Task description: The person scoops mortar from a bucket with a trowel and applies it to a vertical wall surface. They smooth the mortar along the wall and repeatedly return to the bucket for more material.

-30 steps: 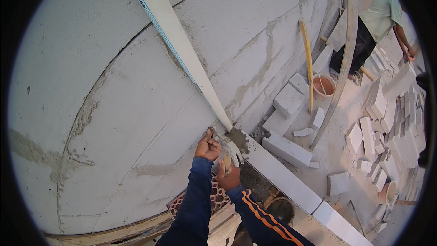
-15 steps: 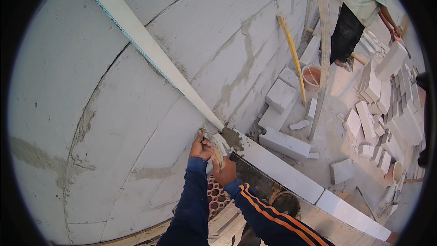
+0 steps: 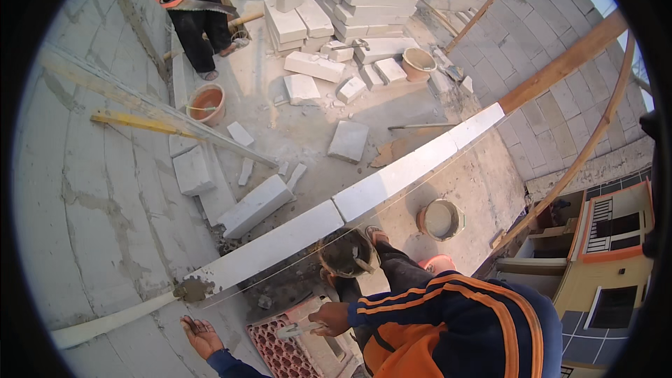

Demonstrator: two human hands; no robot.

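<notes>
Navy with orange stripes, the right sleeve (image 3: 434, 294) ends in a right hand (image 3: 330, 318) closed around the handle of a pale trowel (image 3: 291, 331), whose blade hangs over a red perforated block (image 3: 271, 350). Palm up, the left hand (image 3: 203, 337) lies open with its fingers slightly curled, seemingly bare, just below a patch of wet mortar (image 3: 194, 288). That patch sits at the near end of a row of white blocks (image 3: 280, 248); a brush of the open fingers could smear it. Farther out, a dark bucket (image 3: 330, 266) stands beside the feet, where a careless step might tip it.
</notes>
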